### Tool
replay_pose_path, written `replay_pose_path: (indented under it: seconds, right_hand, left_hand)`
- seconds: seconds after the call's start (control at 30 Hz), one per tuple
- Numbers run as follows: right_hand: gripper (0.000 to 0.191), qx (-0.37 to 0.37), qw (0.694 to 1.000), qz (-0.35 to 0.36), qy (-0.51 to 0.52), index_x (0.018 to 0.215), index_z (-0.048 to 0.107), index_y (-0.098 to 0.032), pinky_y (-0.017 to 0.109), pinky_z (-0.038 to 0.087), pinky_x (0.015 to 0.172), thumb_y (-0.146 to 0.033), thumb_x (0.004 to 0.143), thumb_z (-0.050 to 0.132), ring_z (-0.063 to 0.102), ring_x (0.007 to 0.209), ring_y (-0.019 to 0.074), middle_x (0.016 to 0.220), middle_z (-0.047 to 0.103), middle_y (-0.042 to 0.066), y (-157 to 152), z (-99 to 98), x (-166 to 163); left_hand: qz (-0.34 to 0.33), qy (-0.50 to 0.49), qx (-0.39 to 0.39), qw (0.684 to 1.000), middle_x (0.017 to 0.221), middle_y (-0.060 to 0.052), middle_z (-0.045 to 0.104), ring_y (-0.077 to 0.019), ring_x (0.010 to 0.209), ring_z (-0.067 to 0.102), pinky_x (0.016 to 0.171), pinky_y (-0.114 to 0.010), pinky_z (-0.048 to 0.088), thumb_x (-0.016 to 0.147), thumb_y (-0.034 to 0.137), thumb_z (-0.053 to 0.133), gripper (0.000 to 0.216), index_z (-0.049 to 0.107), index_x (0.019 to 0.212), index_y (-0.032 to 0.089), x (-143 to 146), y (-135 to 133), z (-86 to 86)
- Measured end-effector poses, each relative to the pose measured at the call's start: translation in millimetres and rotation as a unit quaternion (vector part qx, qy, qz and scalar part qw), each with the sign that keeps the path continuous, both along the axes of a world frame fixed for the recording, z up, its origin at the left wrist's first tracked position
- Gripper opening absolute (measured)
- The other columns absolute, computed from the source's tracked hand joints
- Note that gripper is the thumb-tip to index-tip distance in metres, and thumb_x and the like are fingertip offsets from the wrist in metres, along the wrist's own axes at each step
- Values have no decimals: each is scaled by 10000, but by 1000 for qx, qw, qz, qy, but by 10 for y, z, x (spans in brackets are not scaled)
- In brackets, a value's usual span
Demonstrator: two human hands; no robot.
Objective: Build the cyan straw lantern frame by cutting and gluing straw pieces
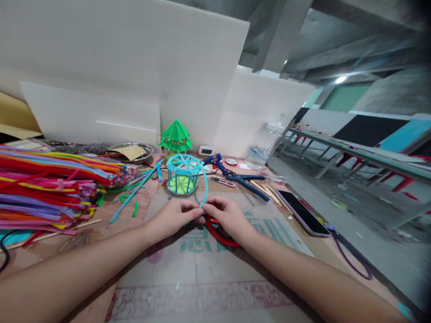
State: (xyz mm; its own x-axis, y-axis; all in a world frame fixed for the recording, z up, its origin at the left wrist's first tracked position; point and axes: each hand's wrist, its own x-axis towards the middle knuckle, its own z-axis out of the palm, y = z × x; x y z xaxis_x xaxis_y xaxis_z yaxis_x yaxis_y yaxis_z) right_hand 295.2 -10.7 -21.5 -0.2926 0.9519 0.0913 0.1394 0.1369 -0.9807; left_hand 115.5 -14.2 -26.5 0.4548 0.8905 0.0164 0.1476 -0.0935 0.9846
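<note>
My left hand (175,216) and my right hand (226,215) meet at the middle of the table, both pinching the near end of a light blue pipe cleaner (204,186) that curves up and away. Just behind them stands a small drum-shaped frame of blue pipe cleaners (182,174) with a yellow-green inside. A green pagoda-like pipe-cleaner model (175,137) stands further back. Red-handled scissors (218,235) lie under my right hand.
A big heap of coloured pipe cleaners (50,184) fills the left. A metal dish (133,152), blue glue gun (215,161), blue pliers (247,181), wooden sticks (266,188) and a phone (303,213) with cable lie around. White boards (134,67) stand behind.
</note>
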Motion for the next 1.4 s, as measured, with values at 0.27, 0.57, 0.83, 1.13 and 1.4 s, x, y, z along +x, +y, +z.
replay_pose_path:
  seconds: [0.27,0.57,0.83,1.13,1.4]
  right_hand:
    - [222,0,1000,-10,-8,771,669,-183,274,471,679,-380,683,720,593,689,140,735,665,-3,-12,29,7]
    - [215,5,1000,-5,-15,768,656,-192,271,467,667,-387,697,710,592,683,138,739,658,-8,0,-1,13]
    - [249,8,1000,-8,-7,746,626,-186,259,448,640,-414,702,714,571,653,125,708,634,-14,-8,10,7]
    - [269,-3,1000,-6,2,750,623,-182,264,445,637,-422,690,727,567,645,122,702,632,-15,-21,35,13]
    - [286,13,1000,-11,-14,759,618,-176,258,444,627,-434,690,722,572,649,122,710,634,-11,-22,-4,0]
  left_hand:
    - [-19,1,16,1000,834,-97,741,-167,749,658,704,-255,478,821,420,598,326,715,842,116,-25,22,-43]
    - [-21,20,28,999,819,-89,742,-170,752,655,717,-267,482,814,400,590,306,713,798,120,-22,4,6]
    - [-23,1,42,999,818,-87,739,-177,776,662,748,-272,499,828,474,566,379,718,809,128,-24,11,-22]
    - [-25,-43,-37,998,846,-77,737,-175,811,664,725,-256,498,800,385,623,260,720,820,144,-36,14,-34]
    - [-32,-22,1,999,820,-69,734,-148,754,658,730,-247,496,808,385,629,276,708,866,127,-38,49,-86]
